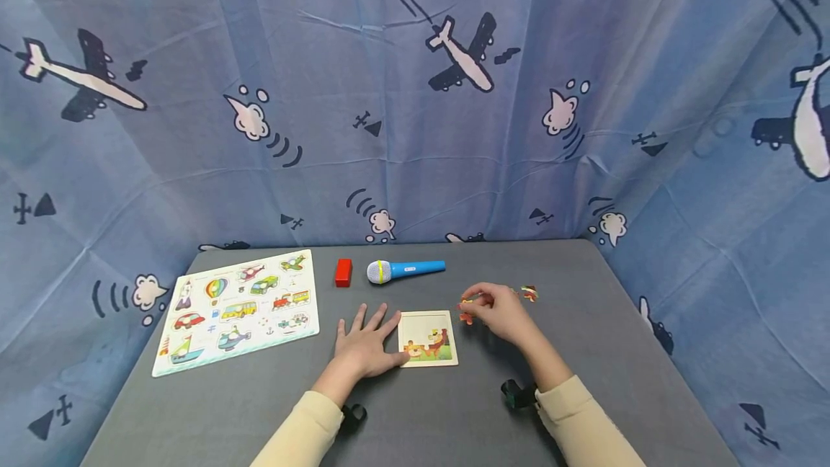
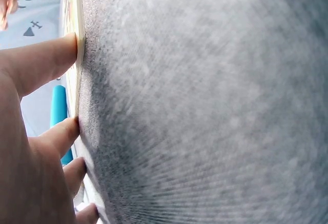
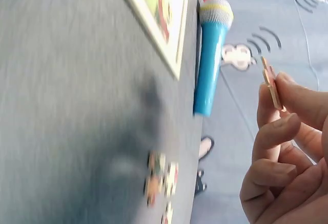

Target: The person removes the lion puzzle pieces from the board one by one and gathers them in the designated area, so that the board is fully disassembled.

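Observation:
Between thumb and index finger, my right hand [image 1: 502, 313] pinches a small wooden jigsaw piece [image 3: 273, 88], raised above the table in the right wrist view. It shows orange in the head view, just right of a small square puzzle tray [image 1: 421, 330]. Cartoon animals on green fill the lower part of that tray, while its upper part is bare. My left hand [image 1: 363, 353] lies with fingers spread at the tray's left side. In the left wrist view, its thumb [image 2: 48, 60] presses on the tray's edge. Several loose jigsaw pieces [image 3: 155, 183] lie beyond my right hand, partly hidden by it in the head view.
A blue toy microphone [image 1: 415, 269] lies behind the tray, with a red block [image 1: 344, 272] to its left. At the left is a large white picture board [image 1: 259, 319] showing vehicles. A blue curtain [image 1: 389, 128] hangs along the back of the grey table [image 1: 415, 424].

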Tool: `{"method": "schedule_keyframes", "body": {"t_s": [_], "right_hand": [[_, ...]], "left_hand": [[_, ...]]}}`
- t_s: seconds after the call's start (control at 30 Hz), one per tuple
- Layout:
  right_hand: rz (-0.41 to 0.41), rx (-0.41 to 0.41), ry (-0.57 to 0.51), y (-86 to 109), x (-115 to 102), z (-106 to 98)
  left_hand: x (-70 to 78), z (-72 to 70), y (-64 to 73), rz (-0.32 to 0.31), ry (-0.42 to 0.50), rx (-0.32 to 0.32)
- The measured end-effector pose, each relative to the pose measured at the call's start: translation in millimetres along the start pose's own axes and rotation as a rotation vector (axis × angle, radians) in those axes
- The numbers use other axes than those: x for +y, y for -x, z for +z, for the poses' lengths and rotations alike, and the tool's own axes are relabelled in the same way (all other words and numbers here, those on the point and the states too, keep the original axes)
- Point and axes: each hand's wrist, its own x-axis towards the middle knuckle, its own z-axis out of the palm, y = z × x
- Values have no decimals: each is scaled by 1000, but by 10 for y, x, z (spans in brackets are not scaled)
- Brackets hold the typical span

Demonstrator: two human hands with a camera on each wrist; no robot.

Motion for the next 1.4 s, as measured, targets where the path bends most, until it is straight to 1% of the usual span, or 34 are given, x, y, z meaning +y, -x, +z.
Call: {"method": "schedule_keyframes", "body": {"t_s": [0.23,0.5,0.63,0.87,0.97,1.07,1.2,1.4], "right_hand": [[56,20,-10,33,200,-235],[70,86,66,49,523,-396],[109,98,85,51,653,-449],[169,79,93,14,861,-472],[199,67,101,10,894,-466],[203,57,120,-2,909,-459],[216,54,174,-24,913,-456],[234,70,261,-42,878,-461]], "left_hand": [[-5,-2,20,-4,-1,15],[13,-4,3,-5,-10,9],[15,-4,-3,-5,-14,3],[0,12,-2,-4,-14,16],[0,10,-6,-4,-17,12],[6,-2,1,-2,-20,10],[4,-3,-2,-3,-19,9],[14,-4,13,-4,-16,7]]}}
